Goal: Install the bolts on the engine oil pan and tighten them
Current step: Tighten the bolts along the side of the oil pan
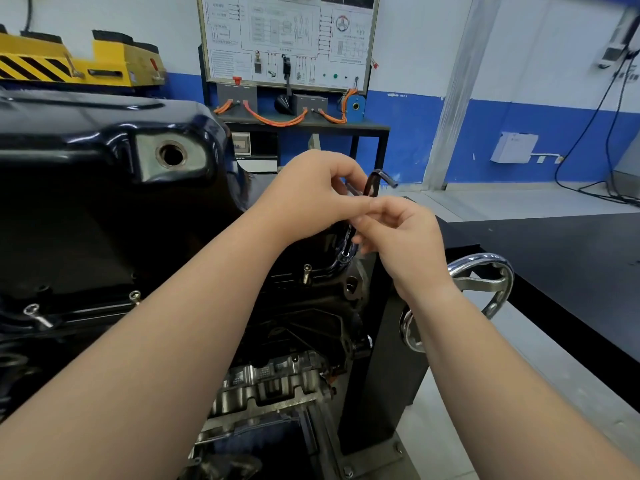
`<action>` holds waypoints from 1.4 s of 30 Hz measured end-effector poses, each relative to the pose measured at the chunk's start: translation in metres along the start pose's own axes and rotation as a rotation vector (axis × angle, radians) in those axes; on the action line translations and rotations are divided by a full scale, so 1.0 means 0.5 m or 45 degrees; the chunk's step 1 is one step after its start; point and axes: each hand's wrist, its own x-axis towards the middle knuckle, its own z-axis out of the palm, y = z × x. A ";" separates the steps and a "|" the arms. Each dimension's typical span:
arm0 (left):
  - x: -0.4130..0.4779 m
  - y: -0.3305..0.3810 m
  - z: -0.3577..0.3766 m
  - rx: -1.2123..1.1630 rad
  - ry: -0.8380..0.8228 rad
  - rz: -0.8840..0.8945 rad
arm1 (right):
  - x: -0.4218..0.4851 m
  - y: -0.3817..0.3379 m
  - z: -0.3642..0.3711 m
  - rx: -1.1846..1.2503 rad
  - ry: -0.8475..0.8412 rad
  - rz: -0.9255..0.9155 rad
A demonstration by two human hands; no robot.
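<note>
A black hex key [385, 176] is held over a corner of the oil pan [104, 140]. Its bend is pinched by the left hand [311, 197], its shaft by the right hand [401, 237].

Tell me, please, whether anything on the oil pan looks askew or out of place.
Yes: bolts along the near flange of the oil pan stand proud, not seated, and the leftmost bolt leans clearly sideways. The drain hole is open, with no plug.
</note>
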 end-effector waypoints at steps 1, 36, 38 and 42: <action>0.001 -0.001 0.000 0.020 -0.003 -0.010 | 0.000 -0.001 0.001 0.005 -0.006 -0.007; -0.072 0.030 -0.049 -0.490 0.307 -0.171 | -0.056 -0.074 0.038 0.296 -0.050 0.080; -0.081 0.032 -0.052 -0.390 0.326 -0.172 | -0.060 -0.069 0.039 0.343 -0.037 0.151; -0.098 0.035 -0.056 -0.273 0.308 -0.197 | -0.066 -0.062 0.045 0.326 0.000 0.167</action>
